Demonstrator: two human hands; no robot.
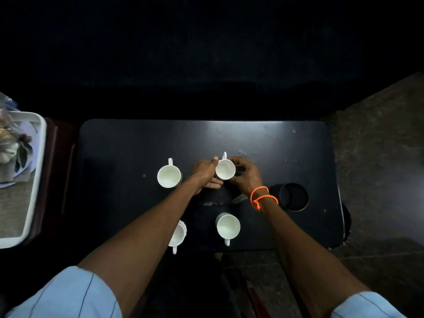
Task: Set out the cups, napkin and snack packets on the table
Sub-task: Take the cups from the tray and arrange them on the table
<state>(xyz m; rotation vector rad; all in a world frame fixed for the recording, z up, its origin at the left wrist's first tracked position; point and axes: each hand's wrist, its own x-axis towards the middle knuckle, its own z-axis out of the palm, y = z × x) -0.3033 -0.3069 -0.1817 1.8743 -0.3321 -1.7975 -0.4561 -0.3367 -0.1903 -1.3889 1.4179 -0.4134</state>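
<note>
Four white cups stand upright on the dark table [275,138], in two rows of two. Both hands meet at the far right cup [225,169], which sits near the table's middle with its handle pointing away. The left hand [205,174] presses against the cup's left side, its grip wrapped around the wall, thumb up at the rim and fingers curled beneath. The right hand [246,174] closes on the cup's right side — fingers bent around it. An orange cord bracelet [261,197] circles the right wrist.

The far left cup [169,176] stands just beside the left hand, handle pointing away. The near right cup [228,226] has its handle pointing towards the person. The near left cup [177,235] is partly hidden by the left forearm, handle also towards the person. A round recess [294,197] lies in the table right of the hands.

At the far left edge a white tray [37,171] rests on a separate surface — it carries clear packets [6,131], blurred, and a cloth-like lining
</note>
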